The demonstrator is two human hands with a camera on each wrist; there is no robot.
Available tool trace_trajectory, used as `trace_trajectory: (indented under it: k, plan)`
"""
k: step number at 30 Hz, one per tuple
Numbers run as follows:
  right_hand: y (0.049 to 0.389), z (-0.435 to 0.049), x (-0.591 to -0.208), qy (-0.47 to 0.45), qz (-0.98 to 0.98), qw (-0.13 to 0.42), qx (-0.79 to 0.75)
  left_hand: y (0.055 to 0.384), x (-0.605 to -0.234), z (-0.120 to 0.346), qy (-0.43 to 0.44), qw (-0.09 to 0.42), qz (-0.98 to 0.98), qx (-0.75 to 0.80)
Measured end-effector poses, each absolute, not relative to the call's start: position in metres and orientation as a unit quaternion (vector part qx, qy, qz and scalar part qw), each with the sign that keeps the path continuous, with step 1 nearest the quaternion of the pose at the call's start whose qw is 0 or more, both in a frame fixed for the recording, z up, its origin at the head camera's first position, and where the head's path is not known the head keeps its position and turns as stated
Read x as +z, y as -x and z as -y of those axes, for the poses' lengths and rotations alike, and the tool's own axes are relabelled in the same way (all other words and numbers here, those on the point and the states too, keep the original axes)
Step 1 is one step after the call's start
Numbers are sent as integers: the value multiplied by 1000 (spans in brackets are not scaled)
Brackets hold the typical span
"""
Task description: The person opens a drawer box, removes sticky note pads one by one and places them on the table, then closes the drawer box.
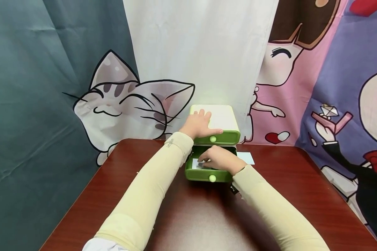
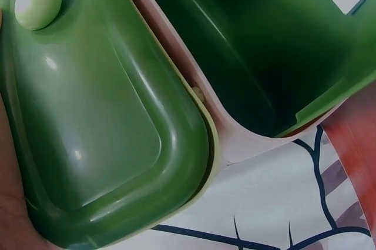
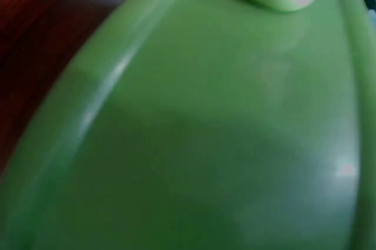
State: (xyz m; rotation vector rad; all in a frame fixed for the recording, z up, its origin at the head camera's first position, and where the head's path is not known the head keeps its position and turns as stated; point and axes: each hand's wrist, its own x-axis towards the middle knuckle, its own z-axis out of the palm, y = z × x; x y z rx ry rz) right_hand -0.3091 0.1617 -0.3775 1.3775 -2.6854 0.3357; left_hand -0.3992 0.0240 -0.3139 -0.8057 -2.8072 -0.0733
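left hand (image 1: 198,126) spread on white-and-green boxy plastic cabinet (image 1: 223,118); right hand (image 1: 221,158) inside its pulled-out green plastic lower drawer (image 1: 196,175), fingers bent at white rectangular card (image 1: 195,163) at left inside, can't tell if pinching. dragging low could bend card against near wall; downward push could tip cabinet.

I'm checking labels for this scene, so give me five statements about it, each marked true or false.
The left hand rests on top of the cabinet. True.
The right hand reaches into the lower drawer. True.
The lower drawer is closed. False: it is pulled open.
A pale card lies on the table right of the cabinet. True.
The lower drawer's knob is red. False: that knob is pale green.
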Motion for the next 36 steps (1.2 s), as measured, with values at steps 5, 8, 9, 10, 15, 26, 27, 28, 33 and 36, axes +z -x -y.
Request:
trace_trajectory:
  k: [5,8,9,10,15,26,27,28,33,36]
  plan:
    - [319,-158,-386,-463,879,28,107,400,-316,-24,276,111,955,-26]
    - [323,-156,-389,-446,891,33,74,403,-316,-24,275,114,954,-27]
    - [323,-155,-390,-441,895,34,61,403,-316,-24,275,114,954,-28]
    - [324,-155,-391,-436,898,36,49,404,-317,-24,274,114,954,-27]
    - [324,-154,-394,-441,896,57,7,404,-318,-25,272,108,956,-27]
    - [326,-151,-395,-435,897,72,-32,404,-317,-25,274,113,955,-31]
    - [326,-151,-395,-432,899,71,-27,404,-317,-25,274,113,955,-30]
    - [326,-150,-395,-428,901,70,-23,404,-317,-24,273,113,955,-29]
    - [328,-151,-395,-419,905,69,-6,403,-316,-24,275,114,954,-26]
    - [328,-153,-395,-418,906,72,3,403,-316,-24,275,115,954,-27]
